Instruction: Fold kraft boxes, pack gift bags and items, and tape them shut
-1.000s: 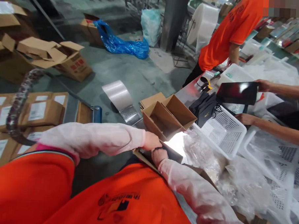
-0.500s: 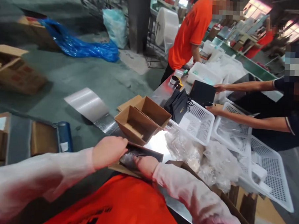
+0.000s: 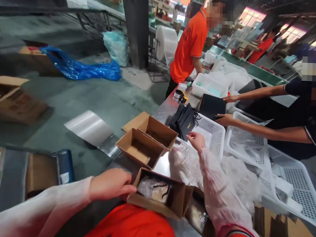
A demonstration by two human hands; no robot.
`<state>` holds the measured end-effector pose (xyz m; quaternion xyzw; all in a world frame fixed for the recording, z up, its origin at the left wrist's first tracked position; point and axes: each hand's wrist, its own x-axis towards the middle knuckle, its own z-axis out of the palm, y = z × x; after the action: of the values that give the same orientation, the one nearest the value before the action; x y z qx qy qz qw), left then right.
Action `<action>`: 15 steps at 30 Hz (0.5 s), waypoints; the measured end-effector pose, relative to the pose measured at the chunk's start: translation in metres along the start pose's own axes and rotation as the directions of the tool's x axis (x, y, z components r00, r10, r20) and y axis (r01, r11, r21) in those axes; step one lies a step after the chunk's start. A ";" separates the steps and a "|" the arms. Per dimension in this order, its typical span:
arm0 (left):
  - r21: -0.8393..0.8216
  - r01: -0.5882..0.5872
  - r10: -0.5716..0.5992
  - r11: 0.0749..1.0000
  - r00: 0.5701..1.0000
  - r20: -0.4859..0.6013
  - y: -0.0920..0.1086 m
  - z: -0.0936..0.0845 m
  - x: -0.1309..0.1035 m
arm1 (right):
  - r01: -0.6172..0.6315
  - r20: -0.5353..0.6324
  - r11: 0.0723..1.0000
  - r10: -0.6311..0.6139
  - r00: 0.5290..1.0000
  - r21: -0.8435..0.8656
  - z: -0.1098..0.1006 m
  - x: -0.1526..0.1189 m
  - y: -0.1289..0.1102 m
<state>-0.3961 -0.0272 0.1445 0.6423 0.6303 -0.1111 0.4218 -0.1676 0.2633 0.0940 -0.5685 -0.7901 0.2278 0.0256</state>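
Note:
My left hand (image 3: 113, 184) grips the left edge of an open cardboard box (image 3: 179, 194) close to my body. In that box lies a bundle in clear plastic wrap (image 3: 151, 188), with black cord across it. My right hand (image 3: 197, 140) is stretched forward over the front of a white perforated basket (image 3: 217, 136), fingers slightly apart and holding nothing. Just beyond its fingertips lean several black paper bags (image 3: 185, 121) with cord handles and a small gold mark. A second box with a wrapped bundle (image 3: 197, 216) stands right of the first, partly behind my right forearm.
Two open brown boxes (image 3: 138, 147) stand at the table's left edge. Crumpled clear plastic (image 3: 239, 178) lies to the right, by more white baskets (image 3: 294, 180). Across the table, a co-worker's hands (image 3: 227, 119) hold a flat black box (image 3: 212, 105). Another person (image 3: 189, 46) stands behind.
My right hand has left the near box and moved forward to the black bags. My left hand has shifted from over the box to its left edge, and the bundle inside is now uncovered.

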 end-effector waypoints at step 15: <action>-0.359 -0.396 0.302 0.845 0.908 -0.292 -0.011 -0.087 0.034 | -0.080 -0.207 0.996 0.087 0.974 0.040 0.020 0.041 0.023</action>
<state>-0.4338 0.0553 0.1710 0.6520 0.5546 0.1759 0.4861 -0.1675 0.2998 0.0585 -0.6216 -0.7547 0.1801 0.1075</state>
